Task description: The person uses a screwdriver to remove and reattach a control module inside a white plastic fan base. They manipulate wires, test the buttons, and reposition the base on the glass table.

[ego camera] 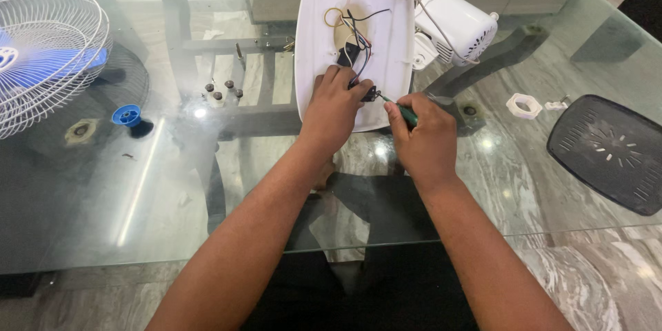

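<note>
Hands at frame centre over glass table [103,186]: left hand [334,107] pinches small black switch part [367,92] on upturned white fan base [386,21]; right hand [424,138] closed around green-handled screwdriver [403,113], tip at part. White motor housing [455,24] upper right, wire fan guard [48,55] upper left, black cover [610,152] right edge.

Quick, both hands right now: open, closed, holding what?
Left hand: closed, pinching a small black part with wires on the white fan base.
Right hand: closed on a green-handled screwdriver, tip at that part.
</note>
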